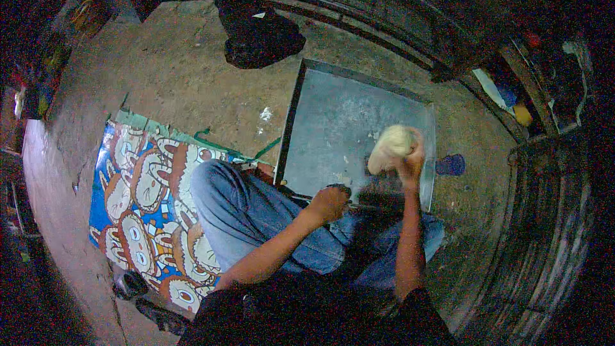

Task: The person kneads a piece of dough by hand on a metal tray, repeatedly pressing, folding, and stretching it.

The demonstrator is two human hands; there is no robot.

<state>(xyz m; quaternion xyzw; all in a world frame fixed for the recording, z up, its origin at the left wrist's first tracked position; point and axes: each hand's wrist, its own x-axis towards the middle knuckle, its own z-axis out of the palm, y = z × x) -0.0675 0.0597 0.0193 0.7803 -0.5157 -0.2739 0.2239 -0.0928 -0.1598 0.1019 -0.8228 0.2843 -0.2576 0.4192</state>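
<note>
Lying left of the grey tray [320, 128] is a cartoon-patterned mat [142, 182]; a black bag [264, 40] sits beyond the tray's far-left corner. The person's left hand [330, 204] curls at its near edge, its grip on a dark thing [341, 188] impossible to tell. Over the tray's right part, a pale lump [388, 146] is clasped in the right hand [412, 161]; a blue container [451, 165] stands just right.

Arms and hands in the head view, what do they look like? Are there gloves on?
No gloves: the left hand and right hand are bare. Both forearms are bare too, with black sleeves ending near the elbows. I can't see any watch or bracelet.
</note>
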